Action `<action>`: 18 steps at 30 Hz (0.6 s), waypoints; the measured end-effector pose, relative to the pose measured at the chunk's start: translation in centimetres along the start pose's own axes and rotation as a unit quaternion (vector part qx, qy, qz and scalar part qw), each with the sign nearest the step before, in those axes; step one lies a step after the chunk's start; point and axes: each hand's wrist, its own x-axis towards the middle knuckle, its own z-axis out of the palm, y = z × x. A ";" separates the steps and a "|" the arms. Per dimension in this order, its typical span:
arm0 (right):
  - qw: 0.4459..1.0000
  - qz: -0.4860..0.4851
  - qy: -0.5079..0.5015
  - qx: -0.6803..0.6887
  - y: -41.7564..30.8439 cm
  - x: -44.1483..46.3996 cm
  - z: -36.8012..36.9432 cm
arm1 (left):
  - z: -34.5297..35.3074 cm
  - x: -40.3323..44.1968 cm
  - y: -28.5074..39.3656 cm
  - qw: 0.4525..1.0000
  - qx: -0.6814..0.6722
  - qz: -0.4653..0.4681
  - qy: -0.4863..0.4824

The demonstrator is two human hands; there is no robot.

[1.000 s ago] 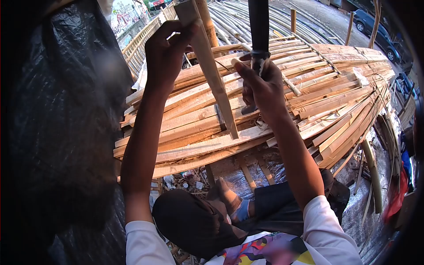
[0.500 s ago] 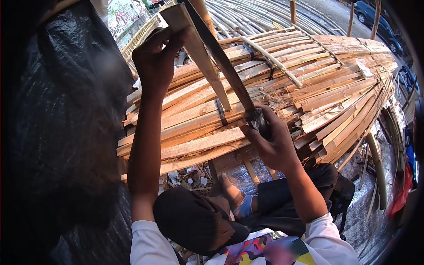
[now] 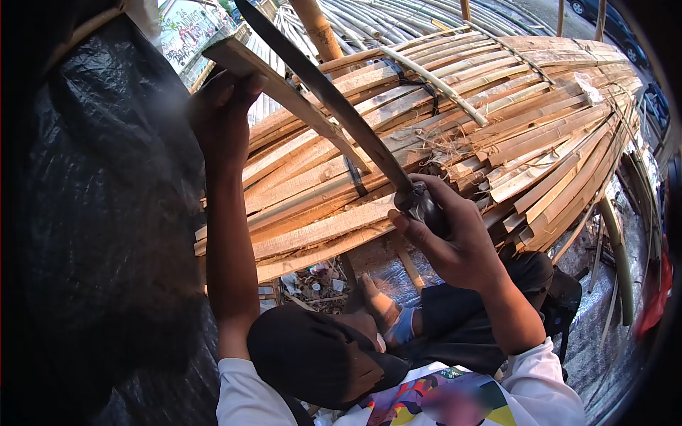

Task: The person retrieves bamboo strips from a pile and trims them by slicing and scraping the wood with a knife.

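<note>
My left hand (image 3: 226, 117) is raised at the upper left, its fingers closed around the wide upper end of a split bamboo strip (image 3: 298, 106). The strip slants down to the right, and its lower end lies over the bamboo pile. My right hand (image 3: 458, 231) grips the dark, wrapped handle of a machete (image 3: 334, 99). Its long dark blade points up and to the left, beside the strip and close to it. I cannot tell whether blade and strip touch.
Many split bamboo strips (image 3: 312, 231) lie piled before me, with a thin bamboo pole (image 3: 440, 89) across them. Long poles (image 3: 398, 18) lie behind. A black plastic sheet (image 3: 106, 213) hangs at the left. My bent legs (image 3: 462, 312) are beneath the pile's near edge.
My left hand has moved left and down with the bamboo strip, which now slants more. The machete blade has tilted further left. My right hand has shifted only slightly.
</note>
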 end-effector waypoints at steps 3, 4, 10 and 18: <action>0.996 -0.075 0.005 0.052 -0.5 0.5 0.5 | -0.1 0.1 -0.3 0.999 -0.031 0.020 -0.025; 0.995 -0.096 0.015 0.038 -0.6 0.6 0.8 | -0.1 0.0 -0.3 0.998 -0.046 0.032 -0.033; 0.999 -0.006 -0.002 -0.034 2.5 0.1 1.2 | -0.5 -0.4 -0.4 0.995 -0.101 0.029 -0.001; 0.995 -0.095 0.031 0.015 -0.4 0.3 2.1 | 1.5 0.1 1.2 0.999 0.001 0.033 -0.028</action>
